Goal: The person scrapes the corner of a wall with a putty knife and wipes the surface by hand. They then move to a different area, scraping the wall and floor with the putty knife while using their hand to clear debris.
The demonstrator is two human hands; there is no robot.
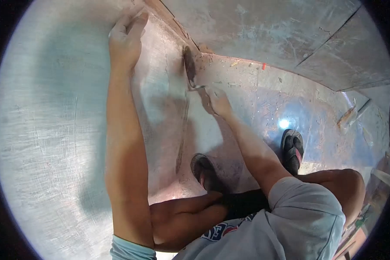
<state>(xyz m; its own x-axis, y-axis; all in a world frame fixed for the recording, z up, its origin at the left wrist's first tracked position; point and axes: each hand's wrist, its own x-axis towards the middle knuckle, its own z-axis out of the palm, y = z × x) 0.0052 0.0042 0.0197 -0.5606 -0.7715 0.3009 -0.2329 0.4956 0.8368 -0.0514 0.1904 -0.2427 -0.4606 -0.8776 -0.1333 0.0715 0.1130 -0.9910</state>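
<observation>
My right hand is closed around the handle of a trowel. The trowel's dark, narrow blade is on edge where the wall meets the floor, near the corner, and a bent metal neck joins it to the handle. My left hand is high on the pale, scratched wall, its fingers apart and bent against the surface. I see nothing in that hand, though its fingertips are partly blurred.
A second grey wall meets the first at the corner. Crumbs and a small red piece lie on the floor. My sandalled feet stand below. A clear plastic wrapper lies at right, with scraps at lower right.
</observation>
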